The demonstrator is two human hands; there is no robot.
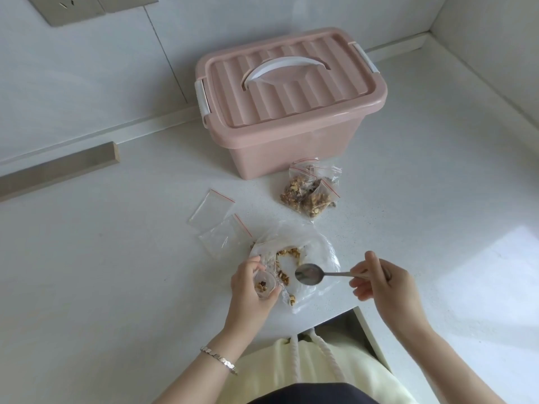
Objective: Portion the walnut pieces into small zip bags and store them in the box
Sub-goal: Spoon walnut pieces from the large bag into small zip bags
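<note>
While left hand (250,290) grips small zip bag (264,284), right hand (379,282) pinches empty spoon (309,274): scoop walnut pieces (288,253) level, pour slowly.

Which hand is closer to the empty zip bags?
Left. The left hand, holding a small bag, is close beside the empty zip bags; the right hand, holding the spoon, is farther right.

Counter (116,287): pink box (291,135), filled zip bags (309,193), 2 empty zip bags (211,211), big walnut bag (320,249).
</note>
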